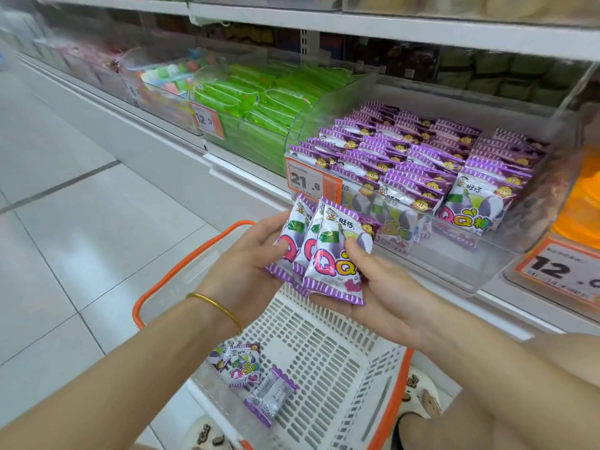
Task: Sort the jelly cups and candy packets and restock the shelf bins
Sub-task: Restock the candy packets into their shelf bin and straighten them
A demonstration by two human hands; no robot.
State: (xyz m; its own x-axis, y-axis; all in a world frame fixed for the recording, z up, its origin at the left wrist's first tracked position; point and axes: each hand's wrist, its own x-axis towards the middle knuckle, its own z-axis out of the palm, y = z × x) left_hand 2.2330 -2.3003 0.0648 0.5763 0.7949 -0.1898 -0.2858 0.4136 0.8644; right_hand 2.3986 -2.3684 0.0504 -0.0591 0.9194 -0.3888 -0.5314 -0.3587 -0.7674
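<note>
Both of my hands hold a small stack of purple and white candy packets (pixel 324 251) in front of the shelf. My left hand (pixel 250 261) grips the stack from the left, thumb on the front. My right hand (pixel 380 287) cups it from below, thumb pressed on the top packet. Just behind stands a clear bin (pixel 461 254) filled with rows of the same purple packets (pixel 422 157), price tag 21.8 (pixel 311 183) on its front. Below my arms, a white basket with an orange rim (pixel 328 355) holds three more purple packets (pixel 250 371).
Left of the purple bin is a bin of green packets (pixel 259 102), then bins of mixed coloured sweets (pixel 162 76). At the right edge is a bin with orange items (pixel 581 203) and a 12 price tag. White tiled floor lies to the left. My sandalled feet show beside the basket.
</note>
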